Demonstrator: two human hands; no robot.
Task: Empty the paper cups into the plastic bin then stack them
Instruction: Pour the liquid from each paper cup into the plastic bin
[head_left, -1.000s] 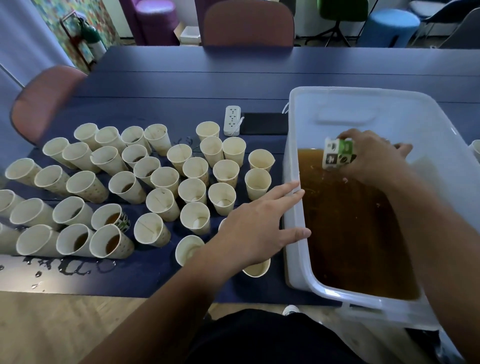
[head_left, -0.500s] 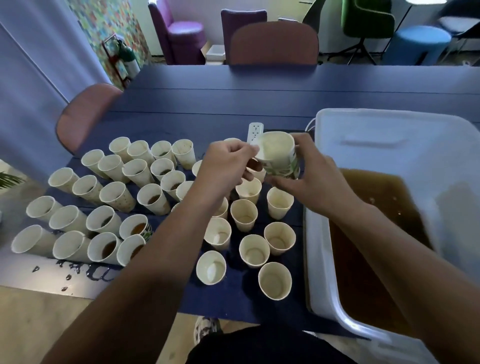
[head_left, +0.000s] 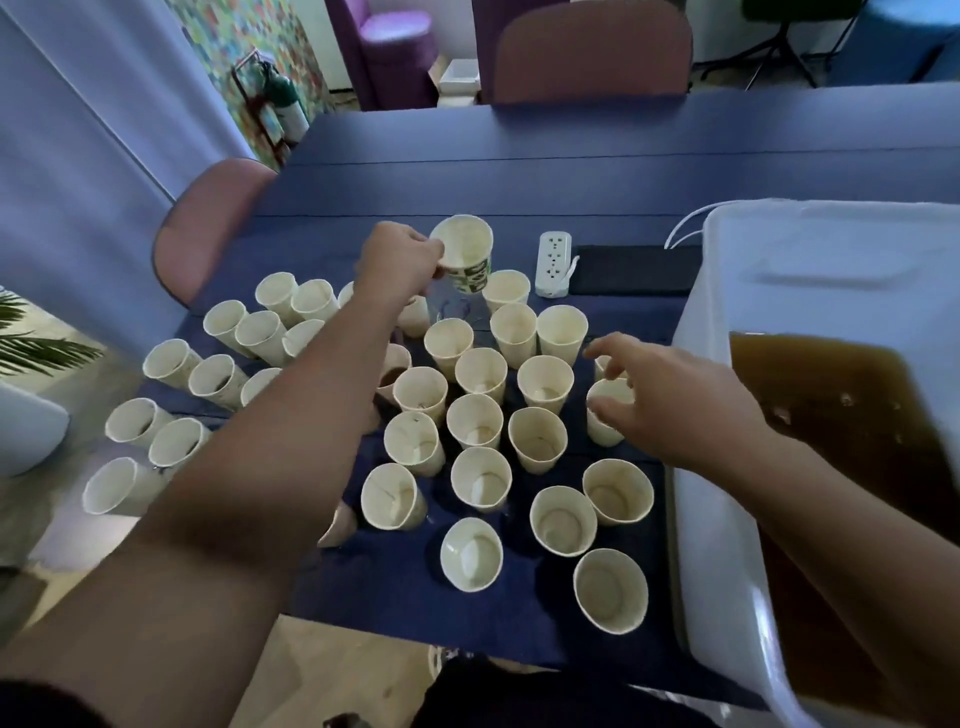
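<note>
Blue desk (head_left: 571, 156) carries the clear plastic bin (head_left: 727, 519) of brown liquid at three o'clock, with paper cups (head_left: 475, 421) crowded at centre. Left hand (head_left: 397, 260) pinches a printed cup (head_left: 465, 252) by its rim at twelve o'clock; right hand (head_left: 670, 400) hovers, fingers spread, over a plain cup (head_left: 605, 413). Thin paper likely crushes easily, so low on the wall suits. Bare desk lies beyond.

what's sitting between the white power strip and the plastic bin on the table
In the head view, a flat black rectangular object lies on the blue table between the power strip and the plastic bin; what it is can't be told.
</note>
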